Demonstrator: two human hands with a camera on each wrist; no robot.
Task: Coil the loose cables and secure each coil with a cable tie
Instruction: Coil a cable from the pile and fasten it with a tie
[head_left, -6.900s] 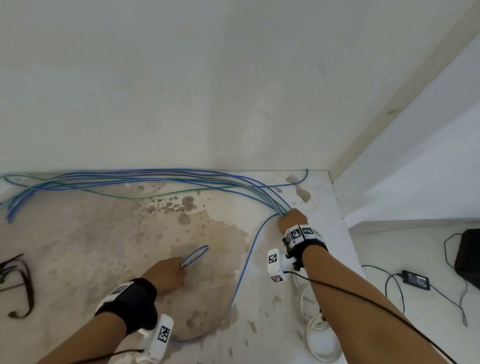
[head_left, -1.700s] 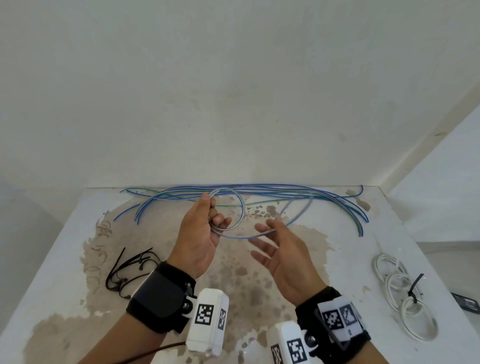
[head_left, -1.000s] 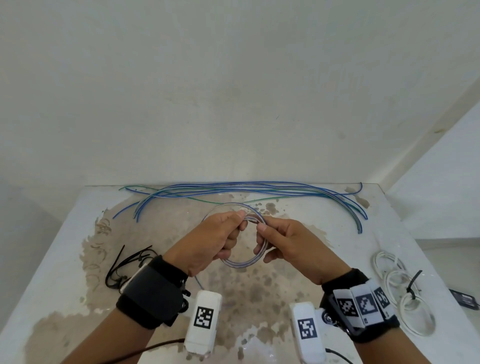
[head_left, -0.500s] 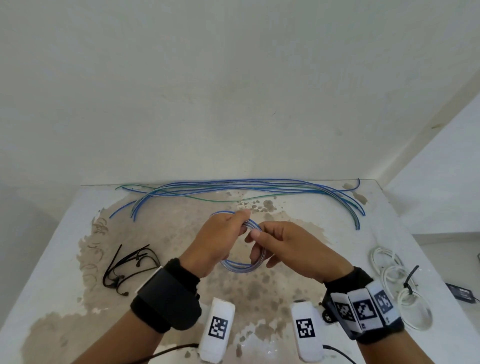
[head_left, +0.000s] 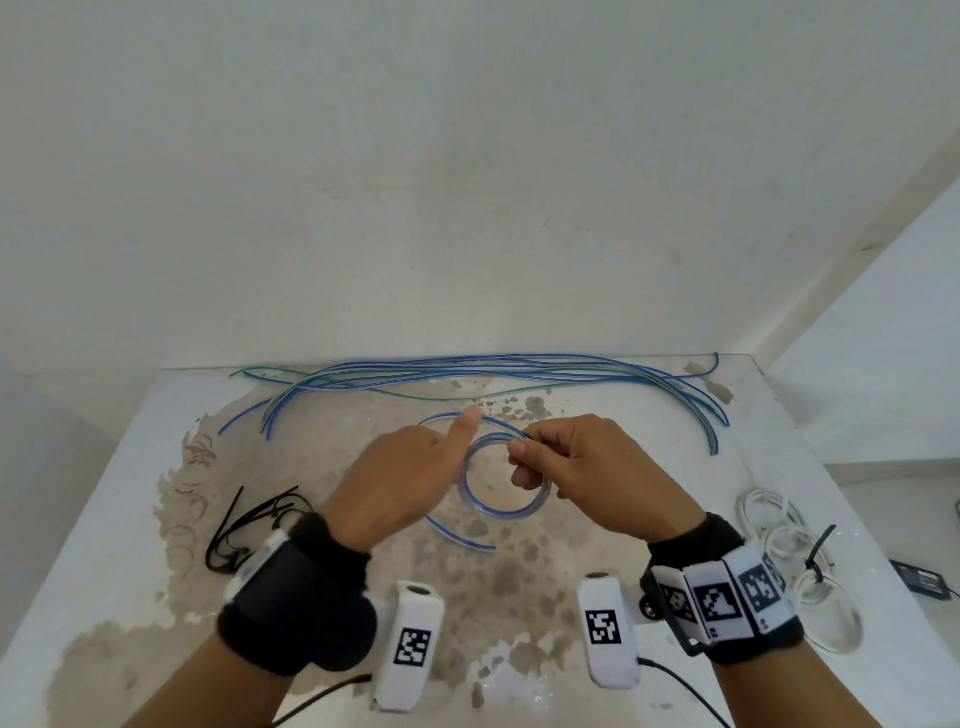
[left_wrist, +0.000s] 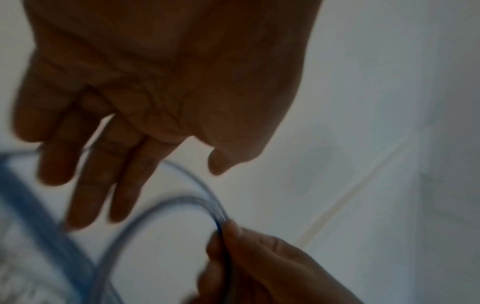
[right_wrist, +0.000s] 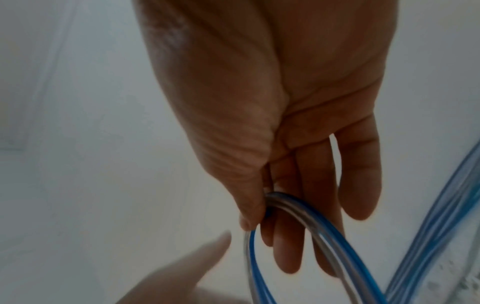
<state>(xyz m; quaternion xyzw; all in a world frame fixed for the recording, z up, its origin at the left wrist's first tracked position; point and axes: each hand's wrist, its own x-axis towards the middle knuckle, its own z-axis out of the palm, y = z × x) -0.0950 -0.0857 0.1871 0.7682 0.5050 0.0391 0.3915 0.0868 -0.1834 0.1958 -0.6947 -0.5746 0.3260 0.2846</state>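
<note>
From the head view, your right hand (head_left: 587, 478) pinches the top of a small blue coil (head_left: 501, 480) between thumb and forefinger, holding it just above the stained surface (head_left: 519, 587). Your left hand (head_left: 400, 483) sits just left of the coil, thumb raised, its grip loose and holding nothing. A loose tail runs below the coil. Beyond the coil, the uncoiled cables (head_left: 467, 371) lie along the wall edge; black cable ties (head_left: 249, 525) lie well to its left, tied white coils (head_left: 800, 566) well to its right.

In the left wrist view, your left fingers (left_wrist: 103, 164) are spread straight, apart from the blurred coil (left_wrist: 182, 203).

In the right wrist view, your thumb and fingers clamp the coil's strands (right_wrist: 293, 207).
</note>
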